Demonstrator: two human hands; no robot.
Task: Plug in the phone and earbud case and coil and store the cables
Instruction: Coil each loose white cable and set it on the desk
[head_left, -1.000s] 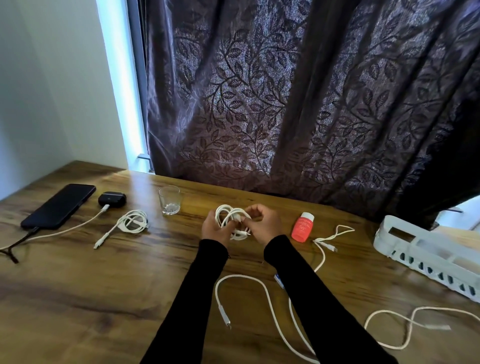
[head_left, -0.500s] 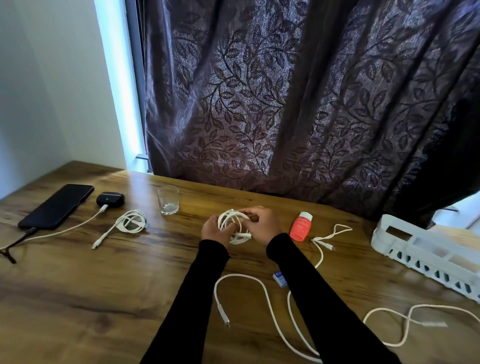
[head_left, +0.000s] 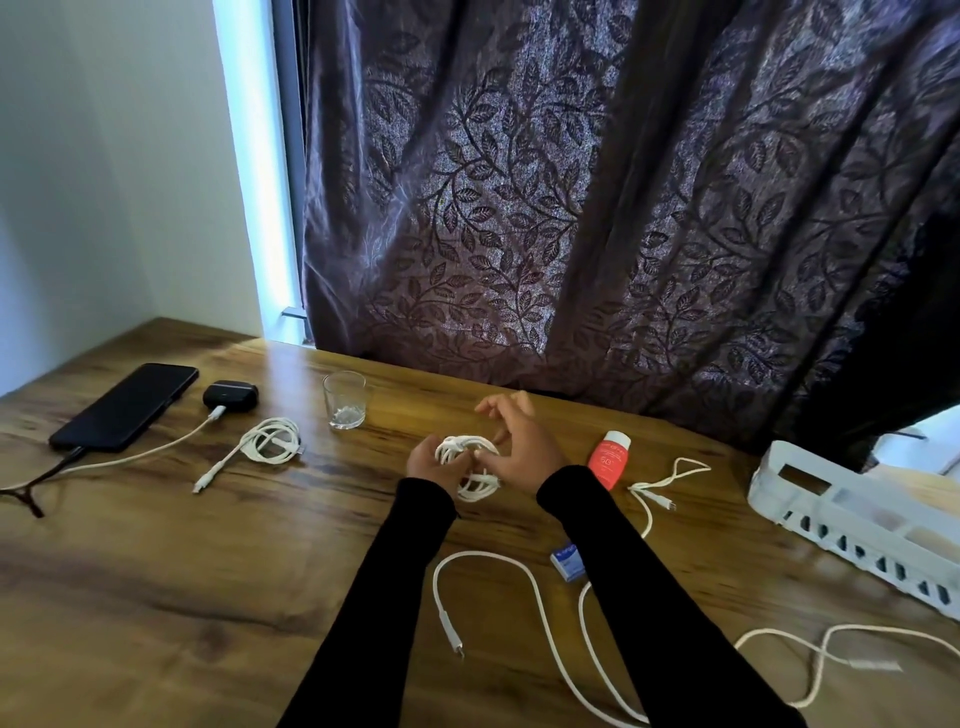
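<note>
left hand (head_left: 430, 464): fingers clamped on white cable coil (head_left: 470, 466), keeping loops bunched
right hand (head_left: 519, 447): fingers spread apart over the coil, likely tucking the end
phone (head_left: 124, 406), earbud case (head_left: 230, 395): far left of fingers, plugged in
basket (head_left: 852, 512): far right, for storing

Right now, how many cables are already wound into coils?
2: one coil lies on the table beside the glass; the other coil is between the hands. Other cables lie loose.
</note>
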